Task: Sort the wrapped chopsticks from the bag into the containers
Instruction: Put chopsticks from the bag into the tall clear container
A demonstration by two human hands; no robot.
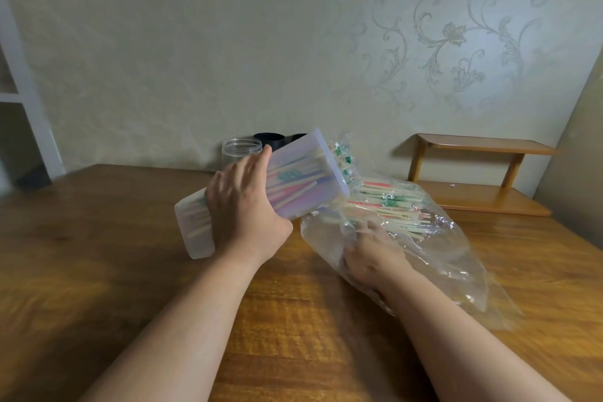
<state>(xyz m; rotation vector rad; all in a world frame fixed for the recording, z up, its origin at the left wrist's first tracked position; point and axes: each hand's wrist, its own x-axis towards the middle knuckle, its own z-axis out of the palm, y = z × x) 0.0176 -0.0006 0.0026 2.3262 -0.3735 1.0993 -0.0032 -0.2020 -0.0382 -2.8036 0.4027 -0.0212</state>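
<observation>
Wrapped chopsticks (388,206) lie in a loose heap inside a clear plastic bag (456,271) on the right side of the table (98,238). Their long axes run mostly left to right, and their pale ends point toward the near left, where the bag's mouth gapes. Red and green bands show on the wrappers through the film. More of them sit in a translucent rectangular container (293,186) just left of the bag, lying along its length. The container is tipped over: its long axis runs from the closed base, low at the near left, up to the open mouth at the far right, which points at the heap and hangs just above the bag's edge. Whether the base touches the table cannot be told. Of the two hands, the left hand (244,206) grips the container round its middle, thumb over the upper face and fingers wrapped underneath. The right hand (372,258) is pushed into the bag and seen only through the crinkled plastic, its fingers reaching to the chopstick ends; whether it is pinching any cannot be told. Behind the container, at the far edge by the wall, stand a clear jar (239,152) and black cups (269,139). A small wooden shelf (483,147) sits at the far right.
</observation>
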